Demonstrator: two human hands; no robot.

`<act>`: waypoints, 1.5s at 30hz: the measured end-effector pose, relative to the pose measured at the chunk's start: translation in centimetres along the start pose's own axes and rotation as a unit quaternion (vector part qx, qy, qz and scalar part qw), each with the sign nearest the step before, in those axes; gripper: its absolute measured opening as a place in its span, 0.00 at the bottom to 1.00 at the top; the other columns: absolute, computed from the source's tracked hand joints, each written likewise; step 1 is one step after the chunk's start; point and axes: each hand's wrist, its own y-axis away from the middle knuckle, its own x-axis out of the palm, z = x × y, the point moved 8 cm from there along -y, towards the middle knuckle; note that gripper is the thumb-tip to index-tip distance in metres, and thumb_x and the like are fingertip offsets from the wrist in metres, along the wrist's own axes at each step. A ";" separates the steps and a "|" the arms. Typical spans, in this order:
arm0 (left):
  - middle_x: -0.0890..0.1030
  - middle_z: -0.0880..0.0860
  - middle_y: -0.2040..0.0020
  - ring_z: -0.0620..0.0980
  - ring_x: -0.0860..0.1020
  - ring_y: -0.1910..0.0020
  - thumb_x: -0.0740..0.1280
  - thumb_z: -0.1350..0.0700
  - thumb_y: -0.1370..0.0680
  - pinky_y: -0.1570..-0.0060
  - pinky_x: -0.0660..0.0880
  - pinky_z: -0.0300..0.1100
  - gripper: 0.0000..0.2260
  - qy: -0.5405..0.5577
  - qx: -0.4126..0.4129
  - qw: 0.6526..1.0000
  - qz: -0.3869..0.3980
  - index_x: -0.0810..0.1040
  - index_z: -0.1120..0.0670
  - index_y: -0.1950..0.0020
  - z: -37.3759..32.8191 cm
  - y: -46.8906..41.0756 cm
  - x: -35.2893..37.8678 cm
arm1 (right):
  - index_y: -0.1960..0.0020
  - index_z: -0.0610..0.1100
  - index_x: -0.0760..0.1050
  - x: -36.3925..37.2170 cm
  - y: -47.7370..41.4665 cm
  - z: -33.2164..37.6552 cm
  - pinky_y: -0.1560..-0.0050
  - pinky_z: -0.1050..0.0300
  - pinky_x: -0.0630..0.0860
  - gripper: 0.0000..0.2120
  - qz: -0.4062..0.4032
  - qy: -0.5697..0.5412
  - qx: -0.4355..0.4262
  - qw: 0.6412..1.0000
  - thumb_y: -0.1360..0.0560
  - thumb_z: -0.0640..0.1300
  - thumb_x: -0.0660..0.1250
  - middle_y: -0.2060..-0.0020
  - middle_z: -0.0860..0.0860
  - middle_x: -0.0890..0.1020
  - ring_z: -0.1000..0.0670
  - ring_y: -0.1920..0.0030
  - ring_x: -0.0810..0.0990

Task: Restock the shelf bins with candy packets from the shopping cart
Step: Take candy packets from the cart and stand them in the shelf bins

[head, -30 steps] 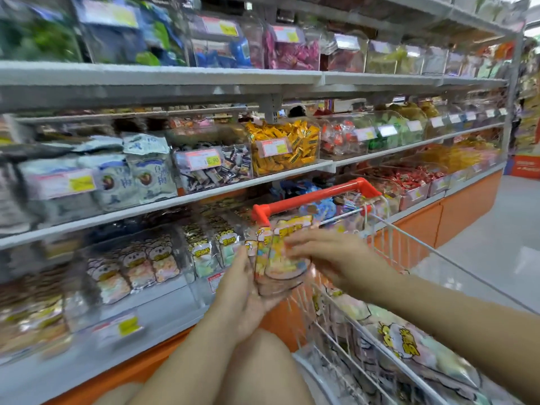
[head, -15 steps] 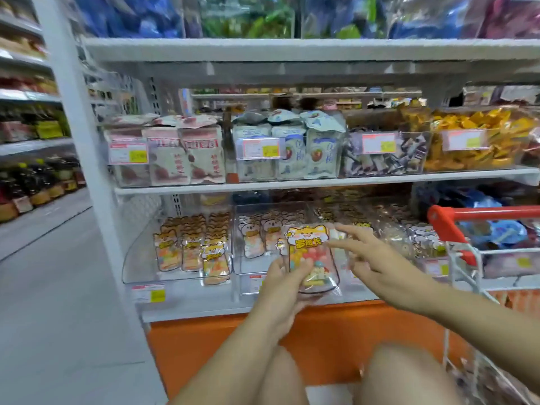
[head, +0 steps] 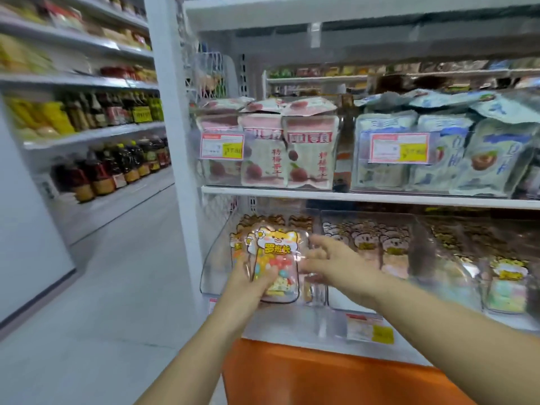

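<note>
Left hand (head: pixel 251 283) grips a small stack of candy packets (head: pixel 276 260) from below, fingers curled round the lower edge, cartoon face outward. The stack stands upright at the mouth of the clear bin (head: pixel 211 263), in front of the matching packets (head: pixel 301 222) standing inside it. Right hand (head: pixel 330 260) hovers just right of the bin's front, fingers spread and loose, gripping nothing; the tips look to be brushing the stack's side, though blur makes that hard to call. Right of the bin, a second bin (head: pixel 336 302) holds more packets. Above the bin, on the next shelf (head: pixel 321 195), pink bags (head: pixel 292 159) and blue bags (head: pixel 473 153) sit behind price tags (head: pixel 222 146). Below the bin, the orange base (head: pixel 321 378). Far left of the bin, bottles (head: pixel 117 168) line the aisle.
</note>
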 end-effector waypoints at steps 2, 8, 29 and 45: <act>0.83 0.46 0.43 0.48 0.81 0.43 0.73 0.49 0.25 0.38 0.76 0.53 0.19 -0.067 0.009 0.997 -0.023 0.71 0.43 0.36 -0.2 -1.9 -2.3 | 0.26 0.41 0.65 1.8 -3.1 -0.5 0.42 0.42 0.78 0.32 0.008 -0.010 0.015 1.000 0.27 0.32 0.72 0.53 0.45 0.82 0.45 0.51 0.82; 0.82 0.48 0.48 0.46 0.81 0.49 0.71 0.58 0.25 0.46 0.77 0.42 0.14 -0.196 0.001 0.980 -0.039 0.72 0.47 0.44 1.5 -7.6 -6.0 | 0.37 0.43 0.70 7.2 -10.1 -2.4 0.63 0.54 0.77 0.21 0.037 -0.011 0.065 0.997 0.26 0.26 0.67 0.65 0.49 0.78 0.50 0.64 0.78; 0.84 0.59 0.44 0.59 0.83 0.46 0.67 0.74 0.25 0.45 0.80 0.55 0.22 -0.011 -0.229 0.973 -0.006 0.74 0.54 0.36 12.3 -17.5 -4.4 | 0.24 0.38 0.64 9.2 -12.1 -8.2 0.56 0.53 0.74 0.22 0.217 0.775 -0.111 0.583 0.18 0.39 0.58 0.21 0.36 0.47 0.40 0.40 0.78; 0.68 0.65 0.27 0.64 0.72 0.32 0.63 0.56 0.19 0.30 0.67 0.55 0.41 -0.313 -0.190 0.930 0.019 0.32 0.55 0.21 12.5 -17.1 -1.7 | 0.29 0.42 0.68 7.9 -10.6 -9.1 0.47 0.49 0.74 0.19 0.201 0.631 0.045 0.748 0.19 0.39 0.59 0.36 0.42 0.76 0.41 0.39 0.76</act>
